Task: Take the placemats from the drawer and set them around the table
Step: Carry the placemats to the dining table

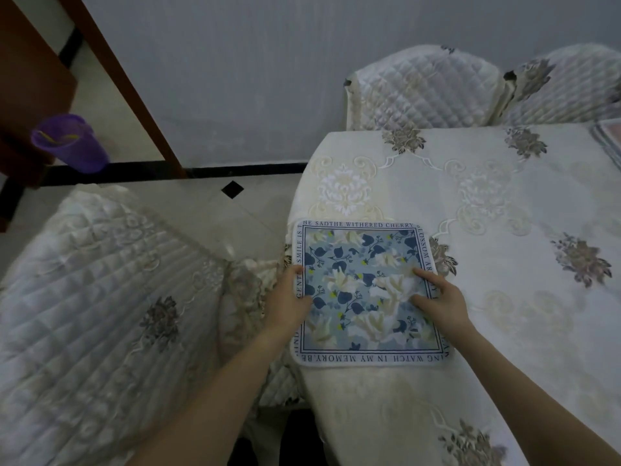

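Observation:
A square blue placemat (363,264) with white flowers and a text border lies flat at the left end of the table (504,213), which is covered by a cream embroidered cloth. My left hand (289,297) rests on the mat's left edge, thumb on top. My right hand (437,297) presses on its right side with fingers spread. The corner of another placemat (610,136) shows at the table's far right edge.
A chair with a quilted cover (100,297) stands close on the left of the table. Two more covered chairs (423,92) stand against the wall behind the table. A purple cup (70,142) sits on dark wooden furniture at the upper left.

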`<act>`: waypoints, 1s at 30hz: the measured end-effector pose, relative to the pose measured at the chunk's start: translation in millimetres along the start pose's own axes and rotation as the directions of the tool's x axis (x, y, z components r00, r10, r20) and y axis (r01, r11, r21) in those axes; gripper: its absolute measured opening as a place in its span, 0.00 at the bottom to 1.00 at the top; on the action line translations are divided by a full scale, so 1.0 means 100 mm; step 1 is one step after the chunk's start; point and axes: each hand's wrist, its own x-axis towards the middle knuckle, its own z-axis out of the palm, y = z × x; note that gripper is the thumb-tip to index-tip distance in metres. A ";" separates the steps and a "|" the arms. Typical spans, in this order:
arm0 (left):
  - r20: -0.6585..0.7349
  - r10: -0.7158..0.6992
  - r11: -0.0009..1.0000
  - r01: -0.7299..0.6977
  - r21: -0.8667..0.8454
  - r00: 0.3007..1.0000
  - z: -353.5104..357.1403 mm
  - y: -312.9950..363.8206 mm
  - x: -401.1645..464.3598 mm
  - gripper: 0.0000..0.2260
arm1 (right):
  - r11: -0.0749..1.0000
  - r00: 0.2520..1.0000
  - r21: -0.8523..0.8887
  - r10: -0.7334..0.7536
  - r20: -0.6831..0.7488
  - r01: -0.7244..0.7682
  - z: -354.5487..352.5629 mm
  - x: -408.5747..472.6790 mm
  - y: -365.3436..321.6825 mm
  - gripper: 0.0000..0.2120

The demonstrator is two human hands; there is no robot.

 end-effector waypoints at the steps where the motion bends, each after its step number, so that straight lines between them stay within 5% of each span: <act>1: -0.019 0.041 0.978 -0.036 0.203 0.999 0.03 -0.02 -0.01 0.23 | 0.989 0.998 -0.139 -0.056 -0.027 0.052 0.04 -0.01 0.06 0.22; 3: -0.022 0.124 0.800 -0.086 0.593 0.992 0.07 -0.06 -0.09 0.26 | 0.860 0.974 -0.480 -0.220 -0.045 0.172 0.16 -0.03 0.29 0.25; 5: -0.014 0.162 0.639 -0.094 0.764 0.987 0.12 -0.10 -0.16 0.27 | 0.731 0.949 -0.640 -0.314 -0.010 0.235 0.25 -0.02 0.49 0.26; 10: 0.048 0.391 0.524 -0.266 0.809 0.919 0.15 -0.15 0.02 0.27 | 0.692 0.946 -0.689 -0.324 -0.030 0.216 0.40 0.01 0.34 0.28; 18: 0.192 0.394 0.517 -0.390 0.762 0.899 0.55 0.25 0.84 0.30 | 0.708 0.836 -0.447 -0.492 0.242 0.546 1.33 0.60 -0.65 0.31; 23: 0.138 0.443 0.556 -0.392 0.732 0.886 0.58 0.15 0.93 0.30 | 0.628 0.816 -0.532 -0.516 0.262 0.568 1.26 0.80 -0.42 0.30; 30: 0.081 0.453 0.577 -0.361 0.732 0.888 0.31 -0.11 0.91 0.28 | 0.639 0.896 -0.657 -0.423 0.136 0.401 0.60 0.97 0.08 0.30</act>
